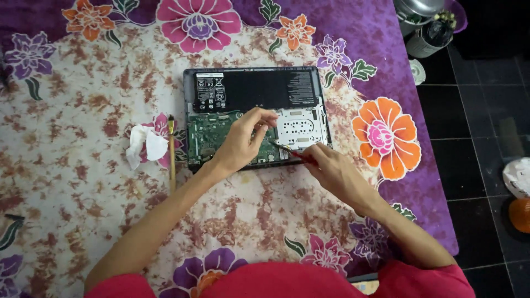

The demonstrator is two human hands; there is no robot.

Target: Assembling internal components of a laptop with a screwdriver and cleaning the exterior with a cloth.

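An opened laptop (pixel 256 116) lies bottom-up on a flowered cloth (pixel 83 182), its cover off. Inside the shell, the black battery (pixel 259 88) fills the far half; the green board (pixel 212 138) sits in the near left part, and a silver perforated plate (pixel 301 127) sits in the near right part.

The left hand (pixel 243 140) rests over the board, its fingers bent and pinched together at the tips near the middle of the laptop; whether it pinches something small cannot be told. The right hand (pixel 331 168) is closed around a red-handled tool (pixel 292 152), likely a screwdriver, whose tip points toward the seam between board and plate, just beside the left fingertips.

Left of the laptop, a crumpled white tissue (pixel 144 144) lies on the cloth, with a thin brush (pixel 171 157) lying straight between tissue and laptop.

On the dark tiled floor (pixel 486 110) at the upper right stand a metal pot (pixel 417 11) with a lid and a pale can (pixel 428 38) holding a dark bag; the contents of the pot are hidden. At the right edge, a white plate (pixel 519 176) lies above an orange object (pixel 520 214).
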